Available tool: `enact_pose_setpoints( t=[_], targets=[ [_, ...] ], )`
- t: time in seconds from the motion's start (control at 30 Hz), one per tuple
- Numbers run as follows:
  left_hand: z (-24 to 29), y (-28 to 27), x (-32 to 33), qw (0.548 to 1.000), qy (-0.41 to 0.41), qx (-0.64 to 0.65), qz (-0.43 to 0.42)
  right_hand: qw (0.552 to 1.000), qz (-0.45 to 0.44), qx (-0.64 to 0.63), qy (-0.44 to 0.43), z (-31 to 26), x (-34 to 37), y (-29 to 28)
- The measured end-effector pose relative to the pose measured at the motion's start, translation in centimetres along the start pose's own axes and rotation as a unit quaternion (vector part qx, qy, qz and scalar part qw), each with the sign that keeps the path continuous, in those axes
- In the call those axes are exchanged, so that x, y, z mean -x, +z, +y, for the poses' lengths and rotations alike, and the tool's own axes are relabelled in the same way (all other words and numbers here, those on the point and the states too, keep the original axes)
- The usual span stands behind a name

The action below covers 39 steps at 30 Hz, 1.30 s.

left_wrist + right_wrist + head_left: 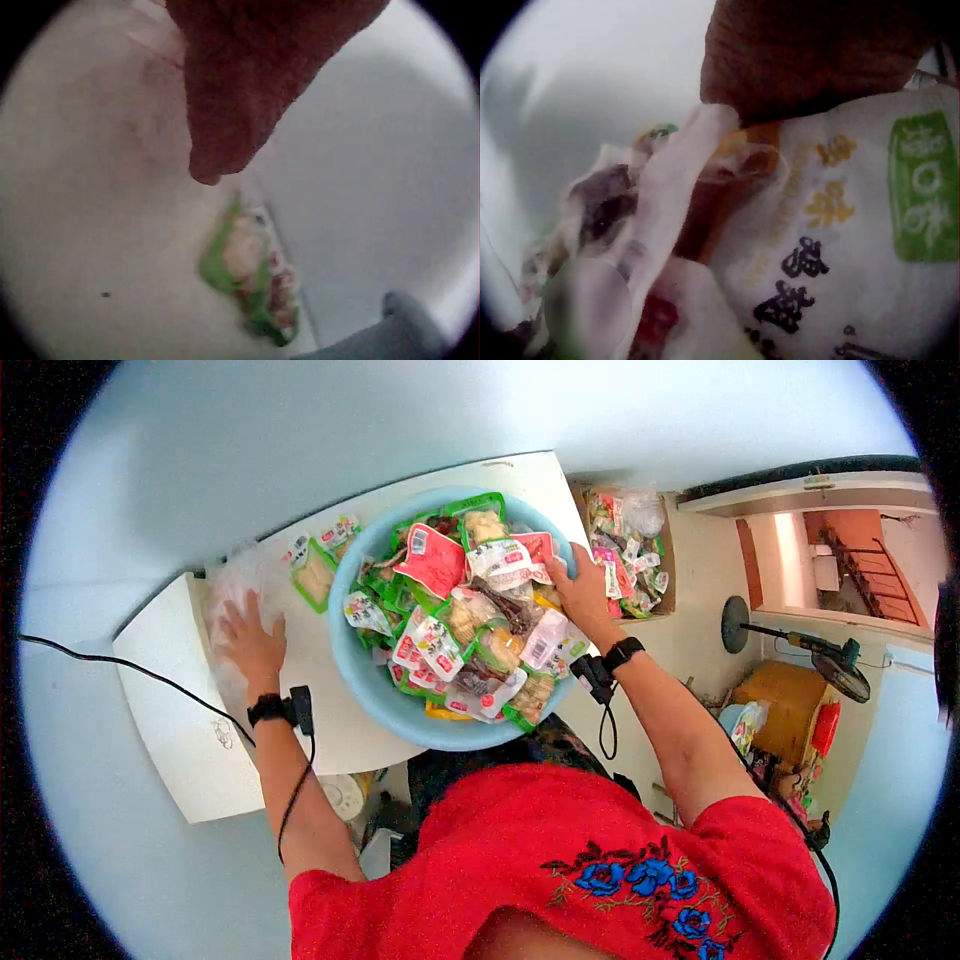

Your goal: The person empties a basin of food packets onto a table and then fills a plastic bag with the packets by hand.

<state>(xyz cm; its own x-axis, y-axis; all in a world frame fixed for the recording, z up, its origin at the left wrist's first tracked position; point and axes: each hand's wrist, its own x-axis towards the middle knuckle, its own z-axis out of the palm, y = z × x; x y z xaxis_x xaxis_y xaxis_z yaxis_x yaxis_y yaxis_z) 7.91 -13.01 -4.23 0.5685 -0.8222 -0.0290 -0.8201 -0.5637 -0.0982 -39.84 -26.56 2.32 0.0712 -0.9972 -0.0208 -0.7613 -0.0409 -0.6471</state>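
A light-blue basin [372, 695] heaped with sealed food packets [435, 560] stands on the white table. At its right rim is my right hand [585, 598], which grips the rim with the thumb on the inner side; packets fill the right wrist view close to this hand [810, 60]. My left hand [252, 640] lies with fingers spread on a crumpled clear plastic bag [235, 575], left of the basin. Between that bag and the basin are a green-edged packet [315, 575] and smaller ones, also seen in the left wrist view [244, 251].
A cardboard box [668, 565] of packets stands beyond the table's right end. Behind the table runs a pale wall [300, 440]. A black cable [150, 672] crosses the left side. A fan [840, 670] and a brown box [785, 705] stand farther right.
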Motion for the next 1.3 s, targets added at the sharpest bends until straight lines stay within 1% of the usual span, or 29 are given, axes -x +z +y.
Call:
enact_pose_setpoints(
  t=[0.07, 0.13, 0.17, 0.2, 0.3, 0.33, 0.4, 0.43, 0.47, 0.5, 0.53, 0.57, 0.6, 0.63, 0.7, 0.77, 0.8, 0.83, 0.87, 0.9, 0.93, 0.97, 1.03, 1.07, 1.1, 1.17, 1.2, 1.27, 1.3],
  targets=[
    [0.2, 1.4, 0.3, 1.0, 0.023, 0.007, 0.005, 1.0, 0.016, 0.014, 0.005, -0.3, 0.2, -0.1],
    [0.4, 1.1, -0.2, 0.999, 0.012, 0.019, -0.029, 1.0, 0.009, 0.014, 0.008, -0.6, 0.0, -0.1],
    [0.2, 0.5, -0.4, 0.999, 0.005, 0.022, -0.044, 1.0, 0.005, 0.0, 0.006, -0.9, 0.1, -0.3],
    [0.9, -2.4, -0.3, 0.997, -0.002, 0.038, -0.07, 1.0, 0.007, 0.005, 0.006, -0.9, 0.2, -0.2],
    [0.3, -3.5, 0.4, 0.994, -0.002, 0.101, 0.033, 1.0, 0.002, -0.004, -0.002, -0.7, 0.1, -0.3],
    [2.0, -6.4, 1.8, 0.997, -0.007, 0.051, 0.058, 1.0, 0.0, -0.012, -0.003, -0.6, 0.1, -0.3],
    [3.3, -7.7, 4.1, 0.99, 0.041, 0.1, 0.091, 0.999, -0.016, -0.03, -0.001, 0.1, -0.1, -0.3],
    [4.5, -8.1, 5.6, 0.976, 0.075, 0.173, 0.113, 0.999, -0.025, -0.039, 0.0, 0.6, -0.2, -0.2],
    [5.8, -8.5, 7.3, 0.942, 0.078, 0.305, 0.116, 0.997, -0.011, -0.069, -0.034, 1.2, -0.2, -0.1],
    [7.1, -9.6, 8.6, 0.935, 0.078, 0.335, 0.082, 0.996, -0.013, -0.086, -0.032, 1.6, -0.1, -0.5],
    [8.1, -9.5, 9.9, 0.916, 0.062, 0.391, 0.06, 0.994, -0.017, -0.101, -0.03, 2.1, 0.1, -0.9],
    [9.0, -9.6, 11.1, 0.915, 0.055, 0.397, 0.042, 0.993, -0.021, -0.115, -0.031, 2.4, 0.3, -1.3],
    [9.7, -9.6, 12.0, 0.913, 0.041, 0.406, 0.007, 0.989, -0.051, -0.141, 0.007, 2.3, 0.8, -2.2],
    [10.2, -9.6, 12.6, 0.909, 0.027, 0.416, -0.027, 0.988, -0.075, -0.132, 0.014, 2.6, 1.4, -2.6],
    [11.0, -9.4, 13.1, 0.913, 0.005, 0.407, -0.009, 0.986, -0.123, -0.111, 0.022, 3.3, 2.4, -3.6],
    [11.4, -8.7, 13.1, 0.907, -0.011, 0.42, 0.022, 0.97, -0.103, -0.219, -0.011, 4.8, 3.0, -2.0],
    [11.6, -8.6, 12.7, 0.899, -0.011, 0.436, 0.038, 0.965, -0.083, -0.247, 0.034, 4.8, 2.9, -1.2],
    [11.8, -8.6, 12.6, 0.89, -0.01, 0.452, 0.054, 0.967, -0.098, -0.232, 0.042, 5.2, 2.8, -1.3],
    [11.8, -8.8, 12.6, 0.892, -0.049, 0.448, 0.005, 0.969, -0.109, -0.217, 0.05, 5.6, 2.6, -1.6],
    [11.6, -8.4, 12.7, 0.885, -0.05, 0.464, -0.001, 0.97, -0.117, -0.204, 0.058, 5.1, 2.5, -2.2],
    [11.5, -8.1, 12.7, 0.876, -0.052, 0.48, -0.006, 0.967, -0.123, -0.222, 0.034, 4.6, 2.3, -3.0],
    [11.2, -7.7, 12.8, 0.866, -0.053, 0.497, -0.012, 0.966, -0.113, -0.233, 0.017, 4.1, 1.7, -3.7],
    [11.1, -7.7, 13.7, 0.866, -0.056, 0.495, -0.048, 0.964, -0.087, -0.251, -0.008, 2.5, 1.6, -5.9],
    [11.0, -7.5, 14.2, 0.865, -0.054, 0.495, -0.064, 0.978, -0.1, -0.185, 0.005, 0.2, 1.5, -8.1],
    [11.1, -6.7, 15.1, 0.859, -0.052, 0.503, -0.078, 0.958, -0.111, -0.265, -0.005, -1.6, 1.4, -9.1],
    [11.2, -3.6, 16.8, 0.846, -0.048, 0.521, -0.101, 0.962, -0.128, -0.24, 0.027, -5.6, 1.2, -11.4],
    [11.9, -3.3, 18.0, 0.82, -0.052, 0.561, -0.1, 0.963, -0.111, -0.243, 0.019, -7.1, 1.1, -12.2],
    [12.3, -3.5, 18.7, 0.682, -0.091, 0.687, -0.234, 0.968, -0.076, -0.24, 0.003, -10.9, 1.4, -13.8],
    [12.4, -3.5, 18.9, 0.598, -0.108, 0.735, -0.299, 0.969, -0.099, -0.226, 0.003, -12.9, 1.3, -14.2]
  ],
)
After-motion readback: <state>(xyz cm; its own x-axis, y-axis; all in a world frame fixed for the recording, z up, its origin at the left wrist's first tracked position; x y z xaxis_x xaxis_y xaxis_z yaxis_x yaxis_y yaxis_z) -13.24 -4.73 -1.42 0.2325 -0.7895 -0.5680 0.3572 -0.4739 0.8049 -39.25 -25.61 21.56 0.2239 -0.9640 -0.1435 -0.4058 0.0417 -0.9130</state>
